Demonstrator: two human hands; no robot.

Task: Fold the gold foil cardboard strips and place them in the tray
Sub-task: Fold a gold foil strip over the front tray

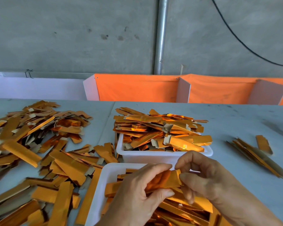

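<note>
Both hands hold one gold foil cardboard strip (166, 181) above the near white tray (104, 175). My left hand (137, 191) grips its left part between thumb and curled fingers. My right hand (201, 175) pinches its right end. Folded gold strips lie in the near tray under the hands. A second white tray (147, 156) just behind is heaped with folded strips. A big loose pile of gold strips (36, 144) covers the table on the left.
A small bundle of strips (255, 154) lies on the grey table at the right. Orange cloth panels with white dividers (137, 88) stand along the table's far edge. Behind them is a concrete wall with a metal pipe (161, 35).
</note>
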